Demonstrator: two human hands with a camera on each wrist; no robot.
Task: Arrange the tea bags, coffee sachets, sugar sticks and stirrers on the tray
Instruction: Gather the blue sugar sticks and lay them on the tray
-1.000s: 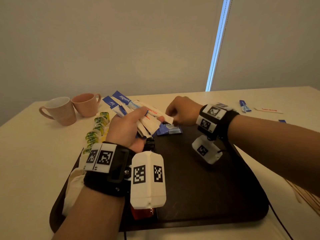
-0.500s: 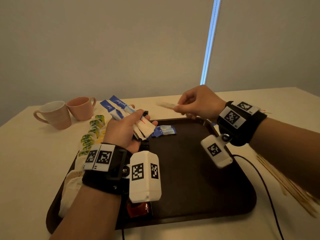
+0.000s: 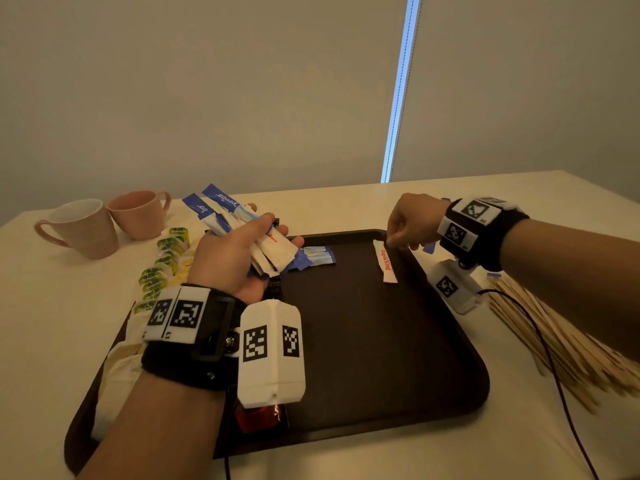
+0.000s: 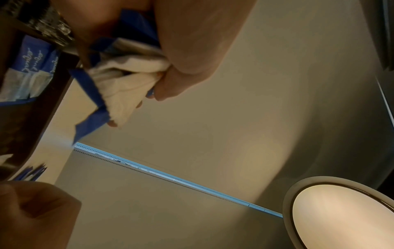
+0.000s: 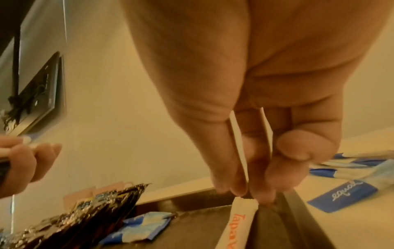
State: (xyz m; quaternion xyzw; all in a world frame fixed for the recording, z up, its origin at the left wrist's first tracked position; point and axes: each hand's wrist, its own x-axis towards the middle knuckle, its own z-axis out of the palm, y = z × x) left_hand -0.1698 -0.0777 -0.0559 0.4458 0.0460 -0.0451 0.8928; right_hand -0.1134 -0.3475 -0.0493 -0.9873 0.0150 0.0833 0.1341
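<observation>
My left hand (image 3: 239,251) is raised over the dark tray's (image 3: 381,358) far left part and grips a fanned bundle of blue and white sugar sticks (image 3: 249,230), which also show as sugar sticks (image 4: 119,80) under its fingers. My right hand (image 3: 410,223) is at the tray's far right corner. Its fingertips (image 5: 238,190) touch the top end of a white red-lettered stick (image 3: 385,260) that lies flat on the tray. Between thumb and fingers it still pinches thin white sticks (image 5: 238,148), seen edge-on. Blue sachets (image 3: 313,256) lie at the tray's far edge.
Green-tagged tea bags (image 3: 162,268) line the tray's left side, and dark shiny sachets (image 5: 85,210) sit near my left hand. Wooden stirrers (image 3: 554,337) fan out on the table to the right. Two mugs (image 3: 79,226) stand far left. Loose blue sachets (image 5: 341,195) lie beyond the tray.
My right hand came down from above the tray's far edge to its far right corner, and a white stick now lies on the tray. My left hand kept the bundle.
</observation>
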